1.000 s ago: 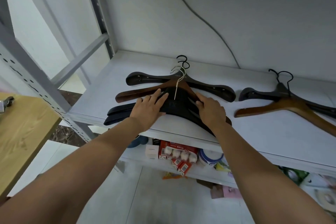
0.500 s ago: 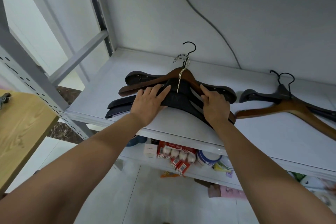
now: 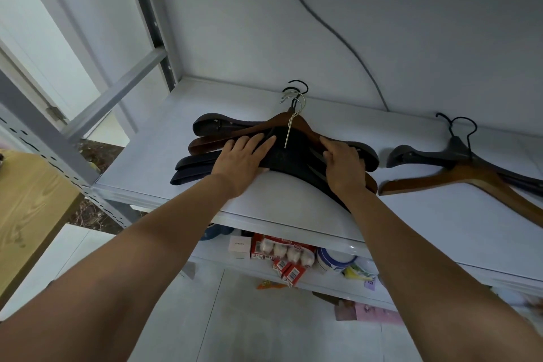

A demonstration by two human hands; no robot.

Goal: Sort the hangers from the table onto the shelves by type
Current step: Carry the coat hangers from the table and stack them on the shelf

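Grey cable [image 3: 332, 26] is seen trailing down the white back wall [image 3: 235, 23]; lower down, a small white box [image 3: 240, 247] is set just beside a red pack of white pieces [image 3: 282, 250]; small red barcoded boxes [image 3: 289, 272] are tipped in front of it; a blue-and-white roll [image 3: 335, 260] is placed at its right; an orange scrap [image 3: 269, 284] and a pink card [image 3: 376, 316] are left on the pale tiled floor [image 3: 264, 332].

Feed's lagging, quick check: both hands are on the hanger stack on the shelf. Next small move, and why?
Probably nudge the hanger stack slightly deeper, then let go: left hand and right hand rest flat on it, and one dark arm nears the shelf front edge.
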